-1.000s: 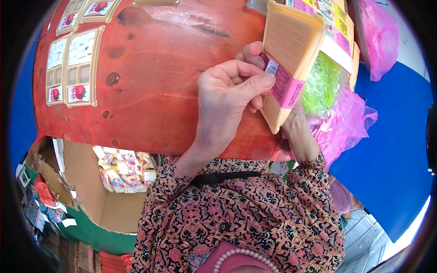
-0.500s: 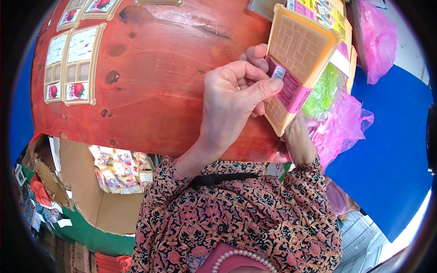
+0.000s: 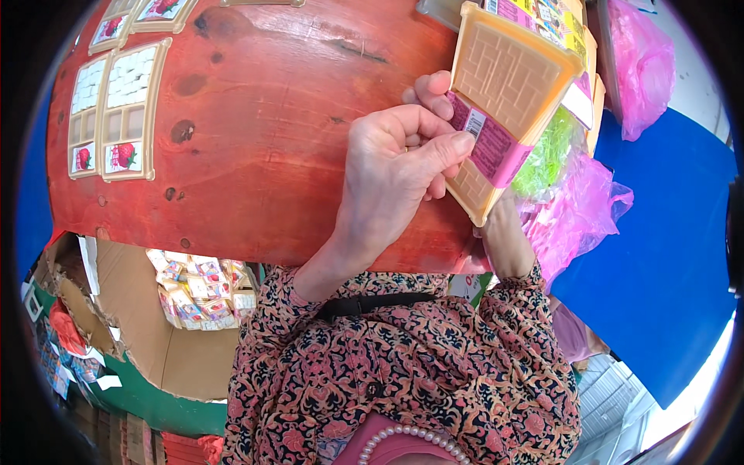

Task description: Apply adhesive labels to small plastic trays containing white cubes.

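Observation:
A beige plastic tray (image 3: 508,66) with a brick pattern is held tilted above the right side of the table. Around its middle runs a pink printed band (image 3: 496,151) with a small white barcode patch. My left hand (image 3: 391,170) is closed at the band's left end, thumb and index pinched by the patch; the exact grip is partly hidden. My right hand (image 3: 505,232) comes up behind the tray, which hides most of it. Fingertips curled over the tray's left edge appear to belong to it.
Several filled beige trays (image 3: 128,116) with strawberry pictures and white pieces lie on the red wooden table (image 3: 263,139) at left. A cardboard box (image 3: 190,364) below holds many small packs (image 3: 205,287). Packaged trays, a green bundle (image 3: 546,159) and pink plastic bags (image 3: 573,213) crowd the right.
The whole view has shifted slightly, so the table and filled trays sit a little further left. Both hands keep the same hold, and the held tray has tilted only slightly.

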Available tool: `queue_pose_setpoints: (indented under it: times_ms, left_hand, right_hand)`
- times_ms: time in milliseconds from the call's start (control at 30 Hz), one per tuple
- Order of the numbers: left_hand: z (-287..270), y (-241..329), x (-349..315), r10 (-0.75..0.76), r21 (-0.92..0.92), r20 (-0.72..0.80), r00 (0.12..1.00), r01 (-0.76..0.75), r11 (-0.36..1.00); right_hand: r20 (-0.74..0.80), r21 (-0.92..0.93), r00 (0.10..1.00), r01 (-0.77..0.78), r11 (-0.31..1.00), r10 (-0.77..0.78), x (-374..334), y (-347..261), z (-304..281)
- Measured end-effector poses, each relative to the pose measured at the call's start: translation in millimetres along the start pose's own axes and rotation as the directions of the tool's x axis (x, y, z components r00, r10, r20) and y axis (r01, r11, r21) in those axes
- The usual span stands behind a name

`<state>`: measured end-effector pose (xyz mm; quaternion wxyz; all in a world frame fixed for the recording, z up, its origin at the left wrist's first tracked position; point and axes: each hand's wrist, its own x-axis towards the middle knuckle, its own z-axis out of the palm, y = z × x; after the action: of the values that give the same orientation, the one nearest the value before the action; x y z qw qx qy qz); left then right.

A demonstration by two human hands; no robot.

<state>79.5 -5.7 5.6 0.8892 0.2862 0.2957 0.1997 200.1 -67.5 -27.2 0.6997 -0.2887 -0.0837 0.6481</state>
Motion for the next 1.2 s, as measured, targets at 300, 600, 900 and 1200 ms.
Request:
queue_pose_setpoints:
  times_ms: [300,600,900,1200]
  left_hand:
    - [-6.8,-7.0,6.3,0.001,-0.033,0.017,1.000,-0.001,0.999]
    - [2.2,-4.3,2.5,0.084,0.016,-0.040,0.996,-0.083,0.996]
    - [2.8,1.2,-16.2,0.340,0.302,-0.129,0.931,-0.290,0.908]
    - [3.4,-4.3,-14.9,0.625,0.296,0.064,0.778,-0.613,0.733]
  right_hand:
    - [-0.018,-0.108,0.999,0.031,0.994,-0.033,0.5,4.4,-3.9]
    - [0.104,0.015,0.995,-0.009,1.000,0.008,5.0,-2.4,-3.7]
    - [0.331,0.121,0.943,0.002,0.993,-0.042,19.1,1.9,-15.5]
    - [0.198,0.198,0.980,-0.022,0.980,-0.018,8.3,3.3,-6.1]
